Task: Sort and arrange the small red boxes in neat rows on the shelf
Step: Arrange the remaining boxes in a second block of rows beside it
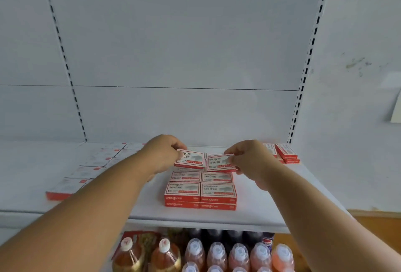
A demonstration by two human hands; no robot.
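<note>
My left hand (161, 154) pinches one red box (190, 159), right hand (249, 159) pinches another box (221, 162), both held just above the stacked block (200, 191) at frame center on the shelf (260, 213). Placing step; next I'd lower both flush, edges aligned with the rows below. Loose boxes (286, 152) wait right.

White shelf (217, 217): flat board, front lip rounded. Behind it, white back panel (173, 44) with one horizontal seam. At the panel's left and right edges, slotted uprights (312, 41). Right of the panel, white wall (358, 33), scuffed, with a paper sheet (396, 109) at its edge. Below the shelf, capped drink bottles (217, 256) in rows. Lower right, wooden floor (379, 228). Light even, diffuse.
</note>
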